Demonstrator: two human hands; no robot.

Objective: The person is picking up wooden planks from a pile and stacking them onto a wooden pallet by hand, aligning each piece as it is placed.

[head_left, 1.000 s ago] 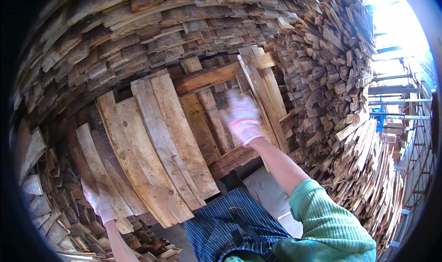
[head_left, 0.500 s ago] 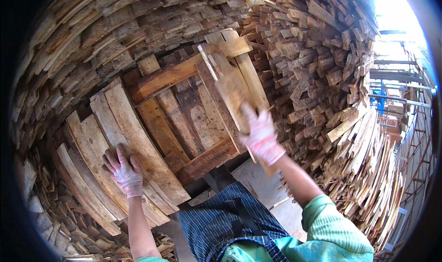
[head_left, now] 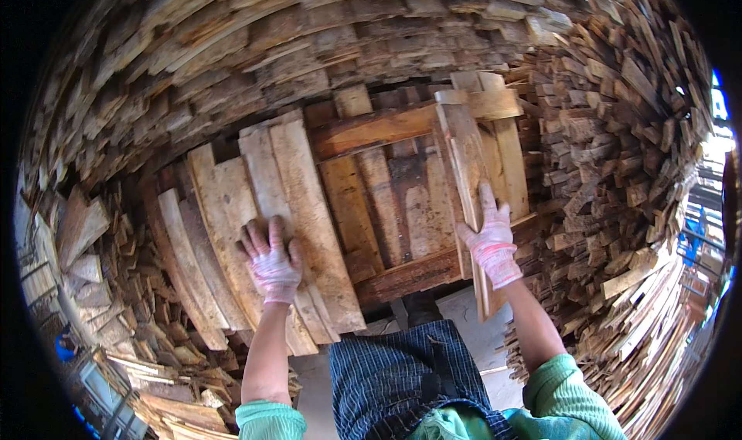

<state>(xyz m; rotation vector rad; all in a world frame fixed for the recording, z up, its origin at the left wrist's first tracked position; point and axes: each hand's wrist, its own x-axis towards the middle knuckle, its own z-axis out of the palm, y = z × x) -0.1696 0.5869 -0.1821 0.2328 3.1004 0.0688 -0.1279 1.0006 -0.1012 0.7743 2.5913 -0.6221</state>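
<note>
My left hand [head_left: 270,261], in a white and pink work glove, lies flat with fingers spread on a layer of pale wooden planks [head_left: 301,200] stacked on the left of a pallet frame [head_left: 402,278]. My right hand [head_left: 491,243], gloved the same way, grips a long narrow plank [head_left: 464,162] that stands on its edge over the right side of the frame. Darker slats [head_left: 386,200] of the frame show between the two hands.
Tall walls of stacked cut boards [head_left: 309,46] curve around the back and right [head_left: 618,169]. Loose offcuts [head_left: 154,339] lie heaped at the lower left. A strip of concrete floor [head_left: 464,316] shows by my blue striped apron [head_left: 402,378].
My left hand has moved up and right onto the planks. My right hand has pulled the narrow plank nearer, now tipped on its edge.
</note>
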